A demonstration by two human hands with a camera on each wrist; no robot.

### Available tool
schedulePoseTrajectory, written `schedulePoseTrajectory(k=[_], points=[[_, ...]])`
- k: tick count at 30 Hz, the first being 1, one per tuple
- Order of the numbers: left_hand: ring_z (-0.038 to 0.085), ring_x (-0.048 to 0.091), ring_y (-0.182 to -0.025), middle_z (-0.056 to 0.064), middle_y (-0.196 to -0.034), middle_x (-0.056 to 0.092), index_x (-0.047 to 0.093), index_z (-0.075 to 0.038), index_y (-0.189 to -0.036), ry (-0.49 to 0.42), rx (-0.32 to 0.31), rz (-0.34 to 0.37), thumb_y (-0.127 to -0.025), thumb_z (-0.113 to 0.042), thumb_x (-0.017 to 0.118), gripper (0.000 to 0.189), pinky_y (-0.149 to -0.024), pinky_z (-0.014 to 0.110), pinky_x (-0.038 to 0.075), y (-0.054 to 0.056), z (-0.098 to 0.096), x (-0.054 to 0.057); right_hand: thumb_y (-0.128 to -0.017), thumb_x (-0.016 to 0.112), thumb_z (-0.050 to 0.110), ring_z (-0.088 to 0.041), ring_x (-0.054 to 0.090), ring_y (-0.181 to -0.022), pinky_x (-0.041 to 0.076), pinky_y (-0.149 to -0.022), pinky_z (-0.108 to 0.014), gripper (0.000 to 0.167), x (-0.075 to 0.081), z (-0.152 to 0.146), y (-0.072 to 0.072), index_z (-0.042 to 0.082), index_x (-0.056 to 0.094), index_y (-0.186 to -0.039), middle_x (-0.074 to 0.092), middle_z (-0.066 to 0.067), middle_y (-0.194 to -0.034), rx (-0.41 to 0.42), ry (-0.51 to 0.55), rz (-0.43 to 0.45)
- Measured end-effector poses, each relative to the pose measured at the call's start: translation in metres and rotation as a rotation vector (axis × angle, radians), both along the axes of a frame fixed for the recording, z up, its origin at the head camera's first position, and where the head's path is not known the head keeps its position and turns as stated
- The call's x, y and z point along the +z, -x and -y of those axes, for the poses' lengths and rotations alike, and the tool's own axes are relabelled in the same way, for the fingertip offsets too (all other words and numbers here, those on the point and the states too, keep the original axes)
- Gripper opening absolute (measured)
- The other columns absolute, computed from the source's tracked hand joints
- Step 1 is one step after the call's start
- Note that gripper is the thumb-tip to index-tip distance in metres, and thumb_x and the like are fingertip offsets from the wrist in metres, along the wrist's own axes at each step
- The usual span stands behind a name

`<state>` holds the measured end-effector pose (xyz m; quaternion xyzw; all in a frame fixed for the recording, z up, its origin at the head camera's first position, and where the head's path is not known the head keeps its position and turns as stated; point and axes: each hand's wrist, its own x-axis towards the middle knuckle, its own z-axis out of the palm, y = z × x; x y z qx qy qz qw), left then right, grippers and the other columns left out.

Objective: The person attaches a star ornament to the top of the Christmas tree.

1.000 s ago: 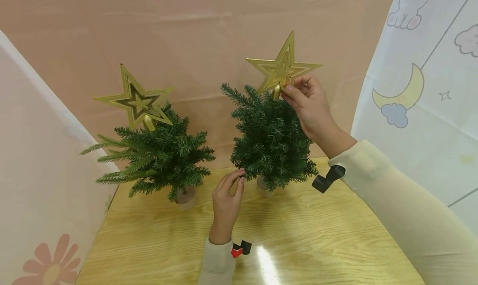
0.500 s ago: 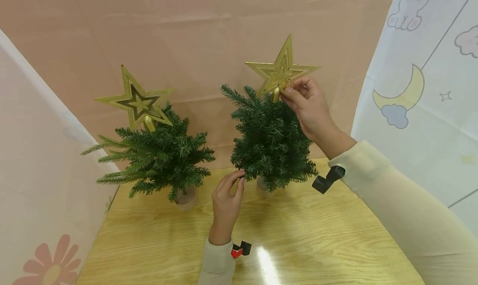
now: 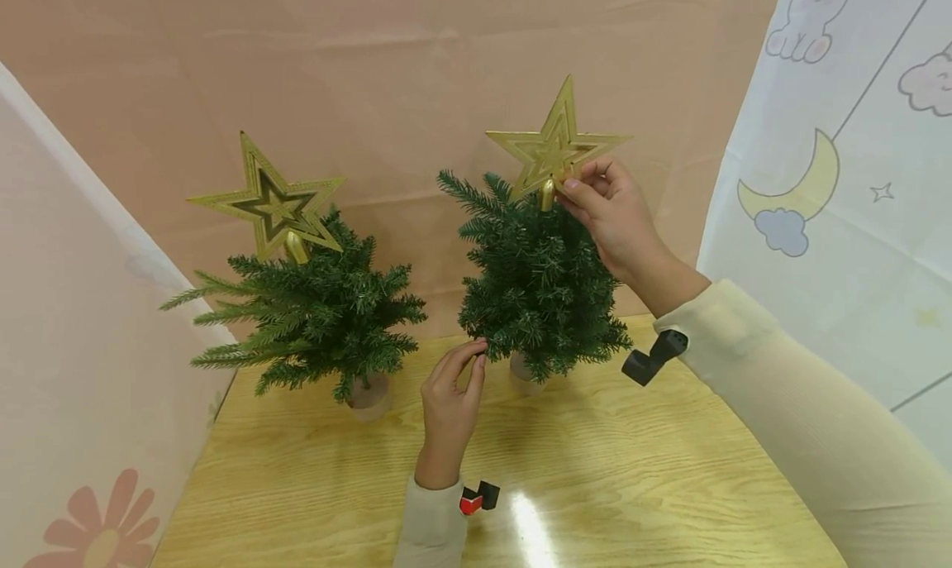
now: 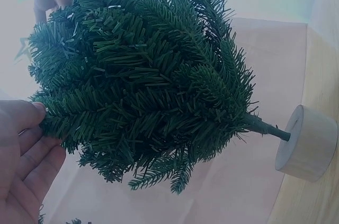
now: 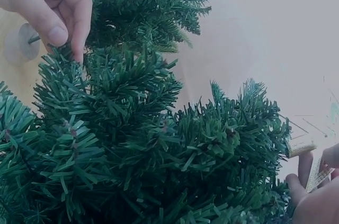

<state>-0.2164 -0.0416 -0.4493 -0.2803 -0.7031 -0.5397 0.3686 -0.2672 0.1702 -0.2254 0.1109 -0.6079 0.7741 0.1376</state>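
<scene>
My right hand (image 3: 621, 221) pinches a lower point of a gold star tree topper (image 3: 552, 148) between thumb and fingers. The star stands at the top of the right-hand small artificial Christmas tree (image 3: 543, 287), and its short gold socket (image 3: 546, 194) meets the upper needles; whether a stem is inside is hidden. Low on the same tree's near left side, my left hand (image 3: 452, 398) pinches a branch tip, also visible in the left wrist view, where the fingers (image 4: 45, 163) meet the needles. This tree has a round pale base (image 4: 312, 144).
To the left stands a second small tree (image 3: 320, 303), topped by another gold star (image 3: 277, 208) that leans left. Both trees stand on a wooden table (image 3: 610, 477). A pinkish cloth (image 3: 402, 72) hangs behind, with printed white cloths (image 3: 840, 303) at the sides.
My right hand and the gold star have come down a little and slightly left, bringing the socket lower against the tree's top. The left hand keeps its place on the branch.
</scene>
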Motion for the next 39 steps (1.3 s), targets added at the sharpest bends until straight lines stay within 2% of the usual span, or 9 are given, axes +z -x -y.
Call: schedulePoseTrajectory(k=[13,19,28,35,39], points=[[0.024,0.067,-0.103,0.010,-0.111,0.069,0.069,-0.005,-0.115,0.000,-0.001,0.011,-0.084,0.013,0.068,0.035,-0.091,0.028,0.054,0.0006,0.0000,-0.0007,-0.098,0.054,-0.001,-0.019,0.061,-0.105,0.042,-0.107,-0.037,0.013,0.0001,0.0003,-0.0010,0.005,0.043,-0.102,0.052,-0.011,-0.107,-0.027,-0.083,0.038],[0.025,0.066,-0.104,0.012,-0.112,0.069,0.069,-0.005,-0.115,-0.002,-0.003,0.009,-0.089,0.005,0.067,0.028,-0.092,0.028,0.053,0.0008,-0.0001,-0.0001,-0.098,0.055,0.001,-0.019,0.061,-0.105,0.042,-0.107,-0.038,0.012,-0.0004,-0.0005,-0.0015,0.006,0.044,-0.102,0.053,-0.010,-0.105,-0.027,-0.128,0.034],[0.024,0.066,-0.104,0.013,-0.111,0.069,0.069,-0.004,-0.115,-0.004,-0.004,0.013,-0.091,0.002,0.065,0.025,-0.092,0.028,0.053,0.0005,0.0006,-0.0006,-0.097,0.057,0.002,-0.019,0.062,-0.104,0.045,-0.104,-0.036,0.012,-0.0002,0.0025,-0.0018,0.007,0.047,-0.102,0.054,-0.007,-0.099,-0.068,-0.180,0.063],[0.025,0.066,-0.104,0.010,-0.112,0.069,0.069,-0.004,-0.114,0.004,0.008,0.006,-0.086,0.009,0.068,0.031,-0.091,0.027,0.053,-0.0015,0.0003,0.0009,-0.098,0.056,0.003,-0.019,0.061,-0.105,0.046,-0.103,-0.035,0.011,-0.0015,0.0027,-0.0028,0.008,0.048,-0.102,0.054,-0.005,-0.097,-0.072,-0.236,0.065],[0.025,0.066,-0.104,0.010,-0.112,0.069,0.069,-0.003,-0.114,0.004,0.009,0.008,-0.089,0.004,0.067,0.026,-0.092,0.026,0.053,-0.0019,0.0003,0.0014,-0.098,0.056,0.003,-0.022,0.060,-0.109,0.046,-0.103,-0.034,0.011,-0.0015,0.0033,-0.0024,0.007,0.047,-0.103,0.054,-0.006,-0.099,-0.081,-0.248,0.079]])
